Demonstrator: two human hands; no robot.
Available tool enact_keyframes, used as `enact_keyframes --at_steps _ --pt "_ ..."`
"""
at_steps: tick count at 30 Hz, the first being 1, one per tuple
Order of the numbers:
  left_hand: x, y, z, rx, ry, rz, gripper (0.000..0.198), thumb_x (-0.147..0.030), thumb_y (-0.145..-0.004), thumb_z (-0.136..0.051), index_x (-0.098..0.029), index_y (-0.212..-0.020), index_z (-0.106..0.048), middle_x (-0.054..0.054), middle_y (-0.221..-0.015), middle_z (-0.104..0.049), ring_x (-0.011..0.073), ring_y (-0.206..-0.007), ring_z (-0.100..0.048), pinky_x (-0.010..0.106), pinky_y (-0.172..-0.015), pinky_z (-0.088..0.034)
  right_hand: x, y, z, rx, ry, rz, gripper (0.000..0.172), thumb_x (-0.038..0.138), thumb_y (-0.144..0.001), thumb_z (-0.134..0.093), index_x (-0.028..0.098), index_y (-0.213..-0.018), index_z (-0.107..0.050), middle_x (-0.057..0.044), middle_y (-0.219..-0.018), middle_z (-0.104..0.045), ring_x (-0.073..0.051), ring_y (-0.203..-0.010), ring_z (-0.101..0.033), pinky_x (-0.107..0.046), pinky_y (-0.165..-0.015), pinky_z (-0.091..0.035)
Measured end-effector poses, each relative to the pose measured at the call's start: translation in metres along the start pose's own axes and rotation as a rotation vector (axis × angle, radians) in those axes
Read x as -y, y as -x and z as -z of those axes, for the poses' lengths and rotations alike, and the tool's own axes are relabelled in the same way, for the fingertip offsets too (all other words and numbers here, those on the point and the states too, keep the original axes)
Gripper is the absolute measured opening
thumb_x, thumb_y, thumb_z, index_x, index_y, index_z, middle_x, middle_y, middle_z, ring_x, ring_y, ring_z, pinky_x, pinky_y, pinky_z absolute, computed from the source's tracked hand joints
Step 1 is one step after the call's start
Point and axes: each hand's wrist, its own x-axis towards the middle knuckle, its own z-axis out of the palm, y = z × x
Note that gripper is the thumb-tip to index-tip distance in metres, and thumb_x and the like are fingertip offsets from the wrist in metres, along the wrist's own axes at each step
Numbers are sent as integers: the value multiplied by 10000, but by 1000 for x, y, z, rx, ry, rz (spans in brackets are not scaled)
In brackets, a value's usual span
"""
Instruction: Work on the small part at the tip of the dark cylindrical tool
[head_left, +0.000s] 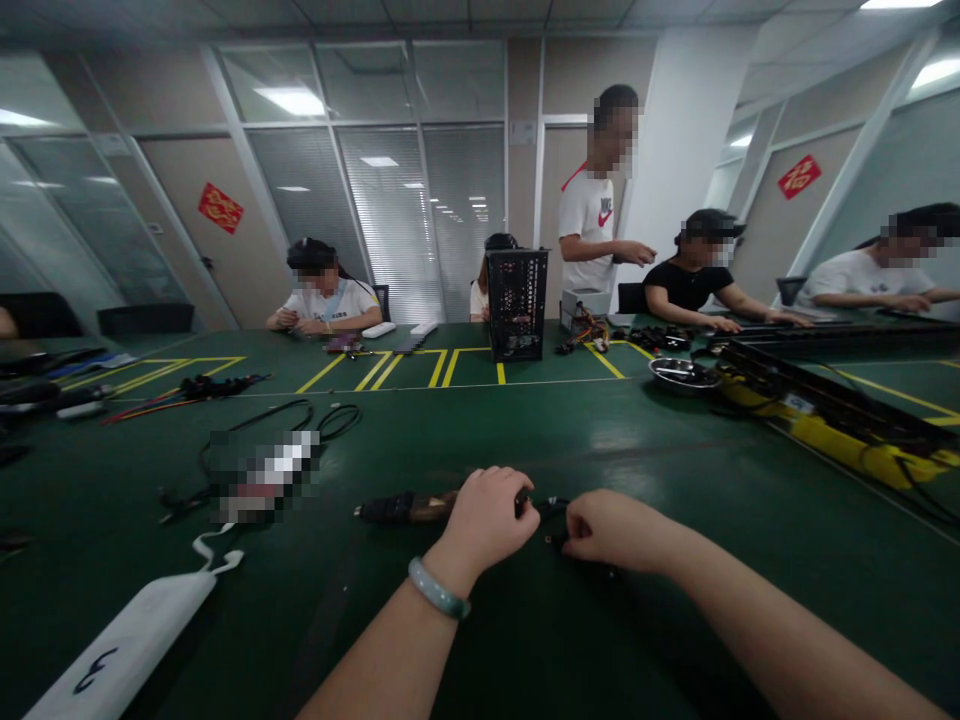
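Observation:
An electric screwdriver (411, 508), black at the nose with a brownish see-through body, lies across the green table with its tip to the left. My left hand (491, 515) is closed around its rear end, and a bracelet circles that wrist. A thin black cable (553, 502) runs from there towards my right hand (611, 528). The right fingers are closed in a pinch on a black cord, whose small dark end (555, 541) shows just left of the fingertips. Most of what lies under the right hand is hidden.
A white power strip (127, 640) lies at the lower left, near a coiled black cable (339, 422). Across the green table (420, 440) stand a black computer case (517, 305) and a metal bowl (684, 375). At the right lies a black-and-yellow frame (840, 420). Several people are at the far side.

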Motion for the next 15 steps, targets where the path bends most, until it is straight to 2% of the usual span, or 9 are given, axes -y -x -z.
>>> enact_keyframes --at_steps 4,8,10,15 --pt "10 2 10 51 -8 3 292 -384 -851 -556 -238 -1096 -618 40 -1043 -640 231 -973 -587 382 -894 -447 -12 -6 -7 45 -319 67 196 392 -827 -620 207 -846 -680 4 -748 -696 -159 -671 -621 -231 -575 -403" --pt "22 0 13 133 5 -19 314 -437 -831 -615 -263 -1093 -620 23 -1034 -636 232 -973 -586 380 -882 -449 -26 -7 -8 48 -637 85 259 423 -836 -632 173 -902 -647 -3 -778 -681 -142 -706 -605 -223 -636 -436" --pt "25 -2 12 136 7 -16 338 -443 -812 -661 -263 -1095 -616 22 -1031 -625 226 -978 -582 363 -865 -452 -28 -9 -8 9 -719 102 271 431 -829 -644 164 -876 -639 0 -760 -662 -130 -679 -576 -220 -627 -425" --pt "19 -10 -2 27 -58 0 347 -346 -806 -709 -244 -1112 -581 39 -1066 -580 232 -999 -546 365 -858 -449 -23 -14 -9 -185 -834 126 301 466 -833 -628 168 -815 -599 10 -741 -623 -127 -663 -550 -222 -610 -429"
